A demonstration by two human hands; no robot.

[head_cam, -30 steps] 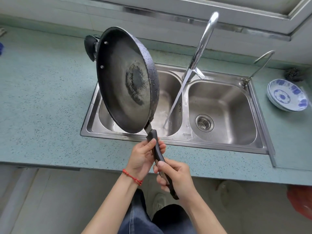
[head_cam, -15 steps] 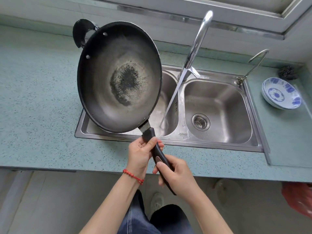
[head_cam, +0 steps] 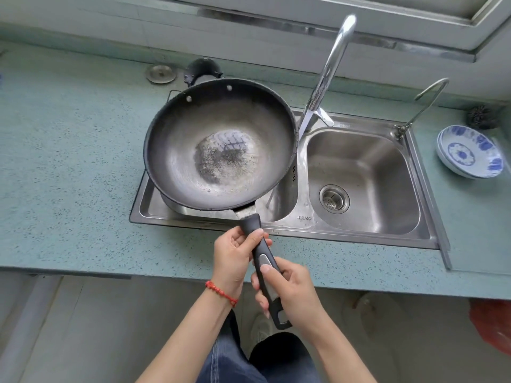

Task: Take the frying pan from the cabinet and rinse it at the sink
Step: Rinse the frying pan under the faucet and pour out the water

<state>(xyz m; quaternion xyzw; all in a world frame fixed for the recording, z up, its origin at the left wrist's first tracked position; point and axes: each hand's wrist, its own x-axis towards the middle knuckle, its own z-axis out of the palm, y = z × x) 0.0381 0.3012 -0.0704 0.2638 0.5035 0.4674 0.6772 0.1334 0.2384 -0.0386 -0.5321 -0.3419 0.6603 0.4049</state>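
A person holds a dark frying pan (head_cam: 219, 143) open side up over the left basin of a stainless double sink (head_cam: 362, 239), both hands wrapped around its long black handle (head_cam: 262, 261). The left hand (head_cam: 235, 258) grips the handle nearest the bowl, just behind the metal neck; the right hand (head_cam: 290, 291) closes on it further back, near the hanging loop at the tail. The pan's inside looks wet and worn, with a speckled patch at its centre, and it has a small black helper handle (head_cam: 203, 71) on the side farthest from the hands.

By its broad bowl and the two-handed hold, the pan is likely heavy and front-weighted, stiff metal that will not flex; a wet handle may turn slippery, so the forward hand close to the bowl looks the sound place to bear the load.

Beyond the grip and to its right, the tall chrome faucet (head_cam: 329, 67) rises close beside the pan's rim, the nearest thing to knock. A thin stream appears to fall from it into the left basin. Further right stand a slim second tap (head_cam: 423, 103) and stacked blue-and-white bowls (head_cam: 470, 150) on the countertop (head_cam: 69, 161), well clear. To the left of the grip the counter lies open, and the right basin offers free room.
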